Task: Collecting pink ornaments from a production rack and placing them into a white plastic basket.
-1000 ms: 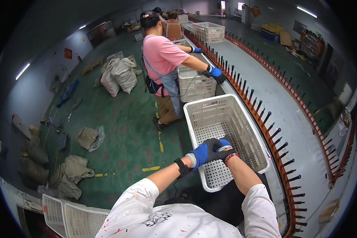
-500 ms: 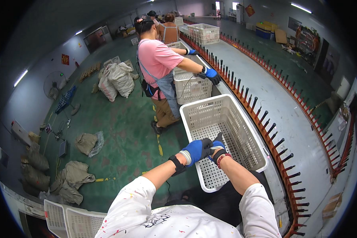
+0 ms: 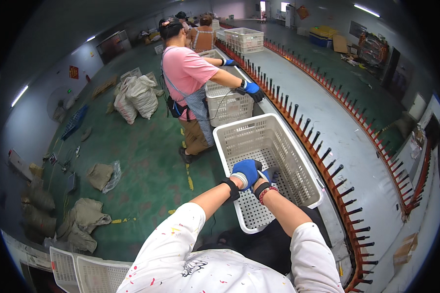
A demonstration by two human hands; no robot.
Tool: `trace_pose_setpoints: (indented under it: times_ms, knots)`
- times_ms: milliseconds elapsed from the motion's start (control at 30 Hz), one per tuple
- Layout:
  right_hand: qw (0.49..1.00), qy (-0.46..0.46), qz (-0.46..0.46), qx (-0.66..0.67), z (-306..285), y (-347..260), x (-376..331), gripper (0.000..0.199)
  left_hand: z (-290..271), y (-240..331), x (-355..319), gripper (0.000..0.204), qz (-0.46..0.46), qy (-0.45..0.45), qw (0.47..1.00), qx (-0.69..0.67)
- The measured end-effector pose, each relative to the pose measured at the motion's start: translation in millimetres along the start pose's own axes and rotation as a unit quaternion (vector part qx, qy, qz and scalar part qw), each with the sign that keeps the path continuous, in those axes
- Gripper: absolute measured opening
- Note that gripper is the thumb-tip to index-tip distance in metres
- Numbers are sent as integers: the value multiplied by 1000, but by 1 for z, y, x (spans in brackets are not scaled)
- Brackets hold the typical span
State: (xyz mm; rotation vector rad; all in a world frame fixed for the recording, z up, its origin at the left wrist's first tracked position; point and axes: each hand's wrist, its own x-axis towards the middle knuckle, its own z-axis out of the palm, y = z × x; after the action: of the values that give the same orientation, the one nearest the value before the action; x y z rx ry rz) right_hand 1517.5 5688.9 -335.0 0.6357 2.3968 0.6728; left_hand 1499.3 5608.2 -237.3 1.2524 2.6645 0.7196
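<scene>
Both my hands wear blue work gloves with dark fingers and are together above a white perforated plastic crate (image 3: pixel 298 141). My left hand (image 3: pixel 248 171) is closed at my right wrist, where it seems to pinch the pale cuff of the right glove. Partly behind it, my right hand (image 3: pixel 271 175) points into the crate, its fingers dark and blurred. Black straps circle both wrists, and a red bead bracelet (image 3: pixel 262 196) sits on the right one. The crate stands upright before me, its holed floor showing around my hands.
A long grey table (image 3: pixel 318 97) runs along the right, edged by a red rail (image 3: pixel 322 156) with upright black-tipped pegs. Ahead, a person in a pink shirt (image 3: pixel 186 71) leans over other white crates (image 3: pixel 230 105). Sacks (image 3: pixel 137 97) lie on the green floor at left.
My left hand has moved up against the right wrist, and the right glove's pale cuff now shows between them. The whole view has shifted slightly, and the crate appears further left.
</scene>
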Motion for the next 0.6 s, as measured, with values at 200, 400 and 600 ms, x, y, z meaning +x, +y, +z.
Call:
trace_pose_setpoints:
  times_ms: [200,400,600]
  knots:
    - [959,127,-160,-194,-21,25,-35,40,20,-16,4,21,-79,-17,973,-214]
    - [981,78,-139,-107,-22,34,-40,44,-11,-7,1,33,-135,-230,883,-386]
    - [993,24,-117,-4,-30,36,-45,50,-7,-9,-7,34,-82,-168,939,-287]
